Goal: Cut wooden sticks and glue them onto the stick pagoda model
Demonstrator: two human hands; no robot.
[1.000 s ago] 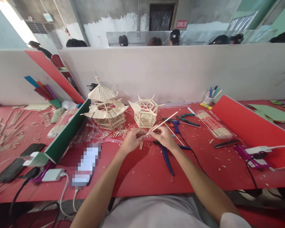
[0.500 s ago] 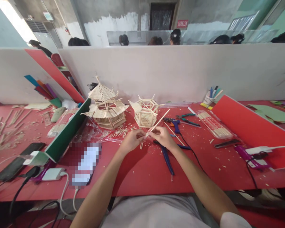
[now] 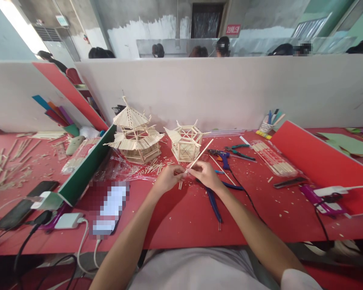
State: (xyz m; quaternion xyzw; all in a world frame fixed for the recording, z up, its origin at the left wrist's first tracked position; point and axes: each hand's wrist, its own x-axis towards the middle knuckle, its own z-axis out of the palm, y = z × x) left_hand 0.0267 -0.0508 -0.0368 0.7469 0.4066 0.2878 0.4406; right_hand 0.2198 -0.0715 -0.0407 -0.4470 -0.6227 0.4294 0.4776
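Observation:
Between my two hands is a thin wooden stick (image 3: 203, 152), slanting up to the right. My left hand (image 3: 169, 177) pinches near its lower end, and my right hand (image 3: 206, 174) grips it just beside. Short stick pieces (image 3: 180, 185) show below my fingertips; whether they are held or lie on the table I cannot tell. Behind my hands stands a small open stick frame (image 3: 186, 145) with a partly covered roof. Left of it is a taller stick pagoda (image 3: 136, 137) with two roof tiers. Blue-handled pliers (image 3: 213, 203) lie partly under my right wrist.
A blue glue gun (image 3: 224, 159), green-handled pliers (image 3: 238, 152) and a loose stick lie to the right. Farther right are a pack of sticks (image 3: 274, 157) and a purple power strip (image 3: 322, 201). A phone (image 3: 110, 209) lies left; a green divider (image 3: 87, 169) stands beyond it.
The stick's upper end has dipped slightly and shifted a little left. Both hands stay almost in place, still pinching it.

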